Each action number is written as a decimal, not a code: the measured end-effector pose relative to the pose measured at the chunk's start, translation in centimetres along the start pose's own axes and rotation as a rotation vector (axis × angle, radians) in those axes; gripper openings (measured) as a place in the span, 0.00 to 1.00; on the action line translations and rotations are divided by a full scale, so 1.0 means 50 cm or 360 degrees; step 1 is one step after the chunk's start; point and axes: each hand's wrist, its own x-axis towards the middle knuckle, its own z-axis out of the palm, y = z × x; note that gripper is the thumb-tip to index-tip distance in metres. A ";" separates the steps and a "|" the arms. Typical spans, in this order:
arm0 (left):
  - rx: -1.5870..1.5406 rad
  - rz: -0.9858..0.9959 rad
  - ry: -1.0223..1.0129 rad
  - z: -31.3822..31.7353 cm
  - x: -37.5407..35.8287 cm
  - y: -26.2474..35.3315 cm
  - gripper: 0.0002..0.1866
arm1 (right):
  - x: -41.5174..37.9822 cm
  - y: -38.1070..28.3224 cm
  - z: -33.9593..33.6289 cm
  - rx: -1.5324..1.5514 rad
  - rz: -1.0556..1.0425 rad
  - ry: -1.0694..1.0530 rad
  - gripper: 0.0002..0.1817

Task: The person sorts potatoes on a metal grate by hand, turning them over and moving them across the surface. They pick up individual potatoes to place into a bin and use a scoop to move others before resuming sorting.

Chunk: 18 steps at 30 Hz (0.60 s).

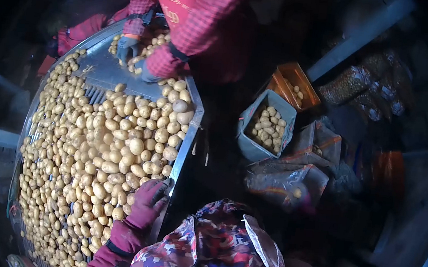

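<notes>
My left hand (pixel 151 195), in a dark glove below a magenta sleeve, rests at the metal rim (pixel 189 140) of a sorting table. Its fingers lie stretched toward the rim, with nothing visible in them. Heaped potatoes (pixel 113 149) cover the slatted bed beside it. On the other side, my right hand (pixel 309 204) shows only as a dim pinkish smear near a clear plastic bag (pixel 319 177). A pale, blurred potato (pixel 297 193) appears just left of that hand, over the bag's opening. The right fingers are lost in blur and shadow.
Across the table, a co-worker's gloved hands (pixel 127 49) are among potatoes on the metal plate (pixel 106 77). To my right stand a grey-green bin (pixel 247 143) holding potatoes, an orange crate (pixel 280 83) and another clear bag (pixel 330 140). Filled net sacks (pixel 347 86) lie beyond.
</notes>
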 end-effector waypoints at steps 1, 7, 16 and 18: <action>-0.0135 -0.0017 -0.0082 -0.001 0.002 -0.003 0.25 | -0.003 0.015 -0.009 -0.0042 0.0001 0.0007 0.31; -0.0254 -0.0051 -0.0210 0.011 -0.016 -0.031 0.24 | 0.124 -0.005 0.017 -0.0231 -0.0364 -0.0049 0.29; 0.0167 -0.0347 0.0944 -0.145 -0.204 -0.036 0.23 | 0.089 -0.109 0.658 -0.0926 -0.0933 -0.1001 0.23; 0.0451 -0.0618 0.1183 -0.187 -0.300 -0.065 0.25 | 0.058 -0.089 0.782 -0.1293 -0.1357 -0.1395 0.27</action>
